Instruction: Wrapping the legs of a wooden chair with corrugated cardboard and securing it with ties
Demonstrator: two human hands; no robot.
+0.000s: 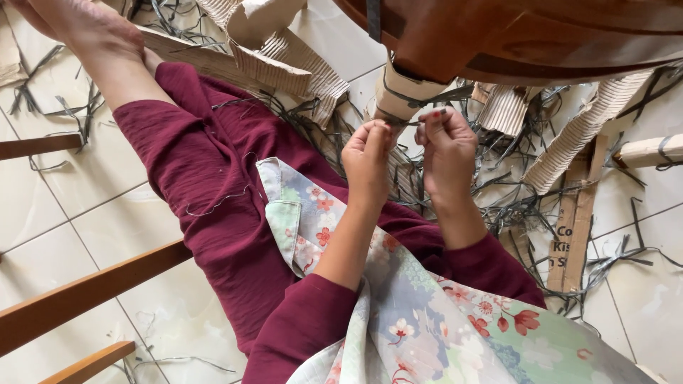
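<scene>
Head view, looking down. The person sits on a pale tiled floor [92,213] in dark red clothing, one leg [107,57] stretched toward the upper left, with a floral cloth [427,320] draped across the lap.

The left hand [368,165] and the right hand [447,146] are raised side by side, almost touching, just below a cardboard-wrapped furniture leg [402,92] that descends from a polished brown wooden piece [541,35] at the top of the frame. A dark plastic strap [420,101] runs around this wrapping.

The left hand's fingertips [376,128] are pinched narrowly together on something thin (too small to identify with certainty). The right hand's thumb and forefinger are likewise closed tightly, gripping the end of a thin dark strip [432,116] that lies just beside the wrapped leg; red polish shows on the nails.

Around the hands the floor carries torn corrugated cardboard [284,50], a further ribbed sheet [590,128] at right, and many cut dark straps [526,206] in a loose tangle. Light wooden rails [78,299] cross the lower left corner, well apart from the hands.
</scene>
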